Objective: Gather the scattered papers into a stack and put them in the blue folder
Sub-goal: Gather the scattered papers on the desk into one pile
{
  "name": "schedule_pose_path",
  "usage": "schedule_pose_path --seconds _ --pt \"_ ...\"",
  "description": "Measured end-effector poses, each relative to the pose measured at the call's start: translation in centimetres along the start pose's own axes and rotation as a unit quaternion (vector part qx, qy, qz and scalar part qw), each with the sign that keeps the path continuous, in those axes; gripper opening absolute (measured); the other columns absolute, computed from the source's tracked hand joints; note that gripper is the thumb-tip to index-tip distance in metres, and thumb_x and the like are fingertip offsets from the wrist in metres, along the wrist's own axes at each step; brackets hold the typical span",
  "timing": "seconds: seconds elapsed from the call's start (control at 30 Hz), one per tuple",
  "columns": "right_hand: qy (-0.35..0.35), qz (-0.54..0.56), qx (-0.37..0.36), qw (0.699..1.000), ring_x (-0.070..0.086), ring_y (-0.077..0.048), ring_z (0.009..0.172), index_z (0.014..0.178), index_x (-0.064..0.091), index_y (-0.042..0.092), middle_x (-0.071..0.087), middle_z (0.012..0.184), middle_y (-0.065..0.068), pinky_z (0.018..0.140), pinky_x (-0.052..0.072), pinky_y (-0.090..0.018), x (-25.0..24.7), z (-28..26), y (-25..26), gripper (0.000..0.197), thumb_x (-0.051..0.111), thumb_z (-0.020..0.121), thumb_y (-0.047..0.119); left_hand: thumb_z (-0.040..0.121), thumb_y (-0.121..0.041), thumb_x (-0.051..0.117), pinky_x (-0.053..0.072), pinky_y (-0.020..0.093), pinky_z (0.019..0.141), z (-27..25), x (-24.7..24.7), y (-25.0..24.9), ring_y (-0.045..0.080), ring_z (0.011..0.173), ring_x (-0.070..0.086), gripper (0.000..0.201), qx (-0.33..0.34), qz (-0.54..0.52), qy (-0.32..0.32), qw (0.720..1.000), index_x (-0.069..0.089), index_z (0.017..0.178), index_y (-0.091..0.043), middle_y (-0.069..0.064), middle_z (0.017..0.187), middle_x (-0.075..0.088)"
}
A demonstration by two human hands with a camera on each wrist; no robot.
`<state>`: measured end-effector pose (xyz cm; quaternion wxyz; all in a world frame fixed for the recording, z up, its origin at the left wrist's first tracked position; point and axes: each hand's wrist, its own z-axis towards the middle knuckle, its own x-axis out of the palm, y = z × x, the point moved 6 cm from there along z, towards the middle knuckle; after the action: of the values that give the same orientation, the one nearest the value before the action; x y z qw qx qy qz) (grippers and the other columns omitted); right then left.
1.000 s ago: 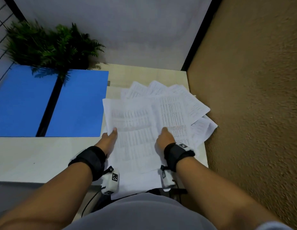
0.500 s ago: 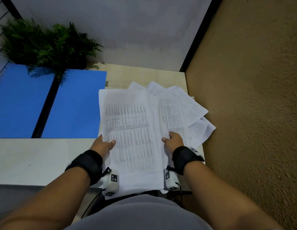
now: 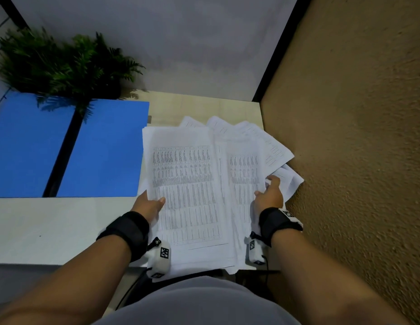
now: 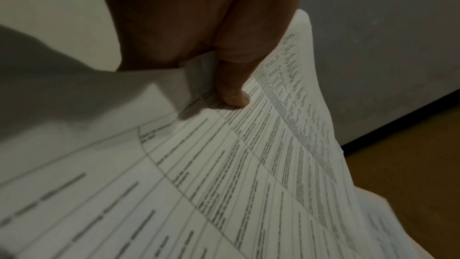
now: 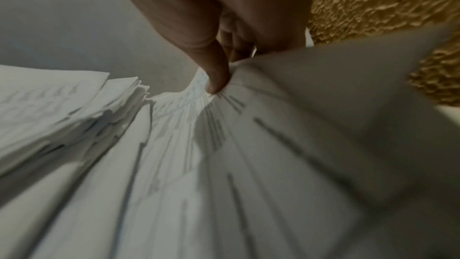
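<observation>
White printed papers point(image 3: 187, 179) lie in a loose, fanned pile on the desk's right half, with several sheets sticking out toward the brown wall. My left hand point(image 3: 149, 202) holds the pile's left edge, thumb point(image 4: 232, 95) pressed on the top sheet, fingers hidden beneath. At the pile's right side my right hand point(image 3: 270, 192) pinches some sheets point(image 5: 248, 125), its thumb point(image 5: 216, 78) on top. The blue folder point(image 3: 63, 148) lies open and flat to the left of the pile, its black spine running down the middle.
A green fern point(image 3: 63, 66) stands at the back left, overhanging the folder. A rough brown wall point(image 3: 356, 160) closes the right side right next to the papers. The pale desk point(image 3: 51, 228) shows bare surface in front of the folder.
The top sheets have shifted left and squared up over the pile. My right hand moved right to the pile's right edge and took hold there; my left hand slid to the left edge.
</observation>
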<state>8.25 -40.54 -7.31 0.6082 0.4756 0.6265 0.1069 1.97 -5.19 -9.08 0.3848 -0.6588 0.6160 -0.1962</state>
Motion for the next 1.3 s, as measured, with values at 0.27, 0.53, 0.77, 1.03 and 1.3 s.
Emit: schedule_pose_path --seconds 0.27,0.53,0.77,1.03,1.3 --pt "0.03 -0.218 0.008 0.975 0.045 -0.026 0.101 0.084 0.056 0.015 0.049 0.099 -0.003 0.083 0.037 -0.03 -0.1 -1.9 0.2 0.018 0.044 0.095 0.007 0.1 -0.011 0.052 0.043 0.036 0.096 -0.1 3.8 -2.7 0.028 0.109 0.057 0.033 0.021 0.027 0.05 0.998 0.053 0.133 -0.006 0.01 0.122 0.062" --pt "0.204 0.116 0.059 0.97 0.057 -0.019 0.114 0.136 0.051 0.022 0.061 0.124 0.002 0.104 0.046 -0.036 1.8 -3.5 -1.3 0.045 0.047 0.094 0.005 0.1 -0.015 0.054 0.034 0.04 0.108 0.1 7.1 -2.4 0.031 0.138 0.042 0.061 0.007 0.037 0.101 0.994 0.025 0.154 -0.015 0.006 0.143 0.049" --pt "0.197 0.133 0.119 0.964 0.063 -0.026 0.092 0.107 0.068 0.005 0.069 0.099 -0.008 0.094 0.052 -0.04 1.9 -3.4 -2.0 0.027 0.046 0.097 0.014 0.091 -0.006 0.067 0.045 0.034 0.098 -0.1 7.7 -1.8 0.033 0.124 0.058 0.048 0.005 0.065 0.076 0.995 0.052 0.137 -0.004 0.014 0.131 0.062" --pt "0.064 0.193 0.159 0.966 0.051 -0.017 0.058 0.092 0.06 0.012 0.056 0.084 -0.011 0.048 0.045 -0.022 -1.8 -3.3 -2.1 0.02 0.069 0.082 -0.002 0.098 -0.023 0.057 0.045 0.033 0.091 1.1 -0.6 -1.2 0.037 0.124 0.056 0.05 -0.062 0.146 -0.082 0.984 0.047 0.139 0.004 0.022 0.137 0.056" --pt "0.191 0.181 0.18 0.948 0.069 -0.034 0.09 0.105 0.064 0.009 0.072 0.099 -0.009 0.077 0.059 -0.049 0.1 -4.9 -1.5 0.034 0.068 0.077 -0.011 0.089 -0.007 0.065 0.053 0.039 0.09 0.1 2.2 -1.1 0.033 0.107 0.062 0.042 -0.023 0.044 -0.074 0.996 0.052 0.129 -0.006 0.015 0.123 0.063"
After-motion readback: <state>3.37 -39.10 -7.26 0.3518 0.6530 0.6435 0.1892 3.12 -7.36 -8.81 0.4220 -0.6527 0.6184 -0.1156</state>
